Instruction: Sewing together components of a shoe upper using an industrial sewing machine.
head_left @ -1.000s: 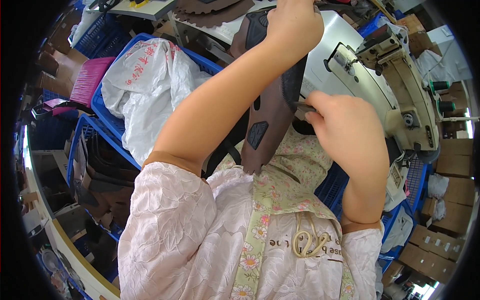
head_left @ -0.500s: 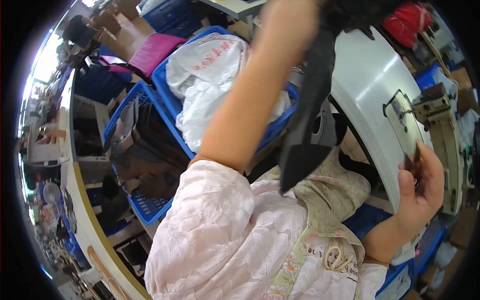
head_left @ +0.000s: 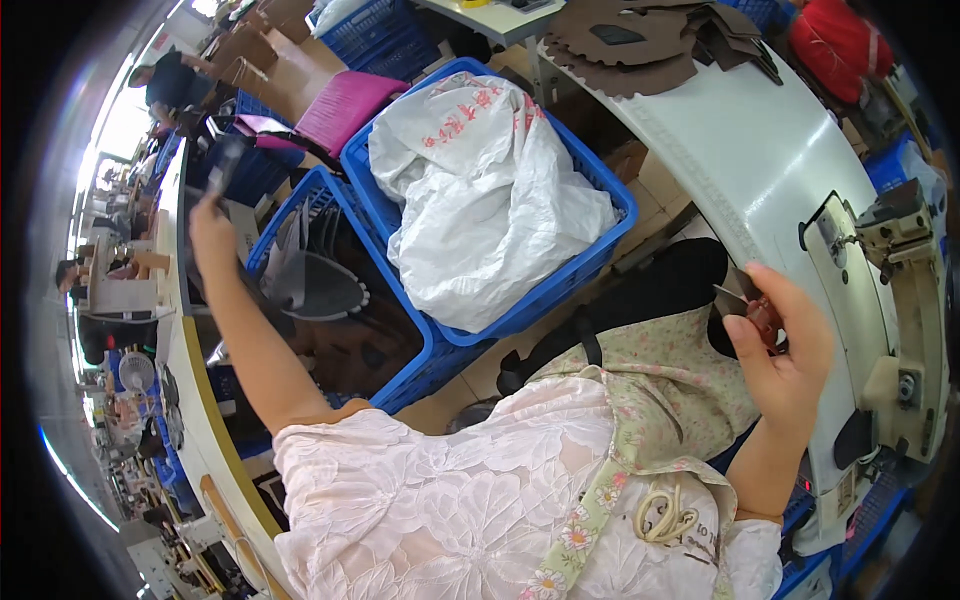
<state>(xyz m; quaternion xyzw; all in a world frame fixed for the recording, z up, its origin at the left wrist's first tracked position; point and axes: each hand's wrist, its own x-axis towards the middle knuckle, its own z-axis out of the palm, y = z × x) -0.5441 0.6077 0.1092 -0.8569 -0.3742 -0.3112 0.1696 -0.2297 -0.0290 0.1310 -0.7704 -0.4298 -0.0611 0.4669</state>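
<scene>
My left hand [head_left: 212, 235] is stretched out to the far left, past the left blue basket. It looks closed, and a blurred greyish thing [head_left: 228, 165] sticks up from it, too smeared to name. In that basket [head_left: 425, 365] lie dark brown pieces, with a dark grey curved piece [head_left: 318, 284] with a scalloped edge on top. By the edge of the white table, my right hand [head_left: 785, 345] is closed around small thread snips [head_left: 762, 318] with a reddish-brown grip and a pointed metal tip.
A white plastic bag [head_left: 490, 200] fills the blue basket in the middle. Brown scalloped pieces [head_left: 625, 50] lie at the far end of the white table [head_left: 735, 140]. The sewing machine [head_left: 905, 330] stands at right. A pink item [head_left: 350, 108] rests behind the baskets; another person [head_left: 170, 80] is far left.
My left arm has swung from the top middle to the far left. The dark pieces once hanging near it are out of that spot. My right hand has shifted slightly left, snips still held.
</scene>
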